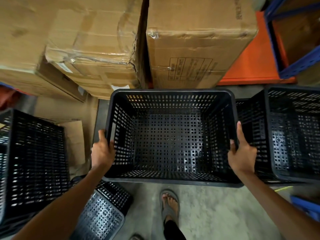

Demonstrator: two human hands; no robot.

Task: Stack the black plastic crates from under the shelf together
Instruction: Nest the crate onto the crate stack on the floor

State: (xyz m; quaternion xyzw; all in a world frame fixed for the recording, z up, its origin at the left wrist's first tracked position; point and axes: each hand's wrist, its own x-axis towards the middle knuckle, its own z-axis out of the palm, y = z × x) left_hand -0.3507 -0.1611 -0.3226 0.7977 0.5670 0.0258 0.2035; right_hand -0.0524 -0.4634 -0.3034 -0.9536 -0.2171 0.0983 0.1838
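1. Between both hands, above the concrete floor (pixel 216 213), sits an open-topped black perforated crate (pixel 171 135).
2. Left hand (pixel 102 151) is wrapped around its left rim, fingers curled over the edge.
3. Right hand (pixel 242 153) clamps the right rim the same way.
4. Another black crate (pixel 34 161) is at far left, one more (pixel 294 132) just beside on the right.
5. Cardboard boxes (pixel 190 40) are stacked behind, and a sandalled foot (pixel 169 205) shows below.
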